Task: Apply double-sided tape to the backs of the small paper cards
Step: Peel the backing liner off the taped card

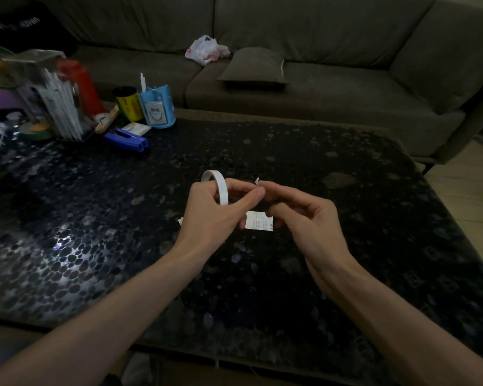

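Note:
My left hand (215,210) grips a thin white roll of double-sided tape (217,183), held upright above the dark table (346,246). My right hand (299,215) pinches the free end of the tape (257,181), whose tip sticks up between thumb and forefinger right beside my left fingertips. Below the hands, a small printed paper card (258,220) lies flat on the table, partly covered by my fingers. A corner of another white paper scrap (180,220) peeks out left of my left hand.
At the table's back left stand a blue stapler (127,140), a blue holder (158,110), a yellow-and-black can (127,105), a red object (81,84) and a clear box of white sticks (59,107). A sofa with a cushion (253,66) and a plastic bag (205,49) runs behind.

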A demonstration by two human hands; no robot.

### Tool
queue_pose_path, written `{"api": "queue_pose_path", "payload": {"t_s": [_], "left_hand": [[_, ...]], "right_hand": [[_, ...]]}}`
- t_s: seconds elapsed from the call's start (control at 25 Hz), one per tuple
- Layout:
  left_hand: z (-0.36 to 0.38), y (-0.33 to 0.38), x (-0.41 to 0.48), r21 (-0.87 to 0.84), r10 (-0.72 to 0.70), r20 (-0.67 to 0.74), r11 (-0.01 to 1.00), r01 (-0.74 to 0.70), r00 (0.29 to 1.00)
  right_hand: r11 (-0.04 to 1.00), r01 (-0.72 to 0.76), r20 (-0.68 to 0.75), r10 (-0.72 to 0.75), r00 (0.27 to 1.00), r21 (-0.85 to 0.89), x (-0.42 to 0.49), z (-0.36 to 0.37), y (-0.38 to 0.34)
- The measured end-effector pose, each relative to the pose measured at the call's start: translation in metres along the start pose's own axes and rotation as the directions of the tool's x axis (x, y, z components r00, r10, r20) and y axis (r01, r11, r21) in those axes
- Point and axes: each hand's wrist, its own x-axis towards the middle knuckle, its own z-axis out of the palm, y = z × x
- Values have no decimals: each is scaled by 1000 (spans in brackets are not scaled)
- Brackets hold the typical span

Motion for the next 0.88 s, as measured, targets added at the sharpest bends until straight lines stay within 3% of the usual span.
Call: {"api": "queue_pose_path", "payload": {"t_s": [0.88], "left_hand": [[-1, -1, 1, -30, -36, -3, 999, 35, 999]], "right_hand": [[1000, -16, -15, 16, 1000, -1, 0, 0, 0]]}}
